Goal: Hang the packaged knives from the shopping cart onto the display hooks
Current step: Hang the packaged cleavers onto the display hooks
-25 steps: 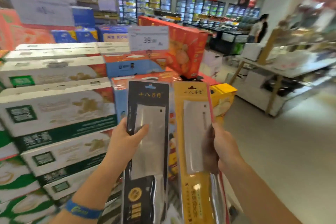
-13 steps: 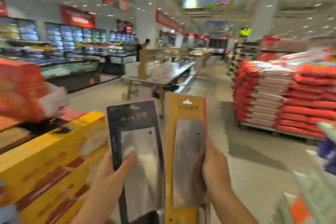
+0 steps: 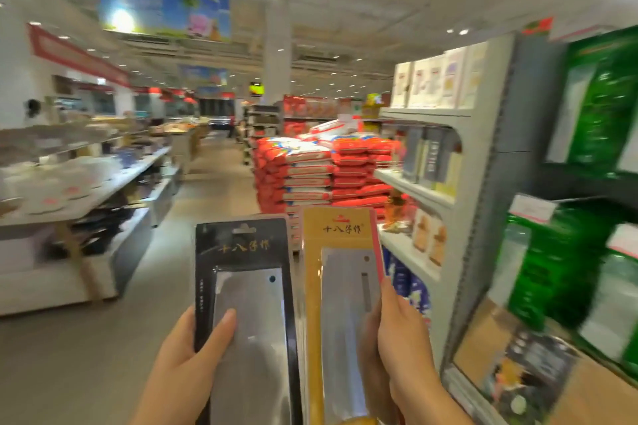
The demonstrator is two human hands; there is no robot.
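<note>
- While the edges of the view are pretty smeary, the count up front is easy: two packaged knives, one per hand, both held upright side by side low in the middle.
- Left hand (image 3: 183,366) grips the black-card knife pack (image 3: 247,304) by its left edge, with the thumb (image 3: 224,321) laid across the front over the blade.
- Right hand (image 3: 400,348) grips the yellow-card knife pack (image 3: 340,286) along its right edge, fingers curled round it. That pack has a pink strip down the right side.
- One cleaver blade shows through the clear front of each pack, and each card has one hang slot at the top. The yellow pack sits a bit higher than the black one, and their inner edges look like they touch or nearly touch, can't quite tell which.
- Right next to the right hand is a grey shelf unit (image 3: 480,183), and I can make out three shelf levels with boxed stuff on them.
- Further right are green packages (image 3: 593,107) in two rows. They're too blurred to count.
- Behind the packs there's a big stack of red-and-white bags (image 3: 303,169) on the floor.
- Off to the left is one long display table (image 3: 114,183) with white dishes on it.
- Overhead are two hanging banners (image 3: 162,10), the nearer one bigger, plus one white pillar (image 3: 278,45).
</note>
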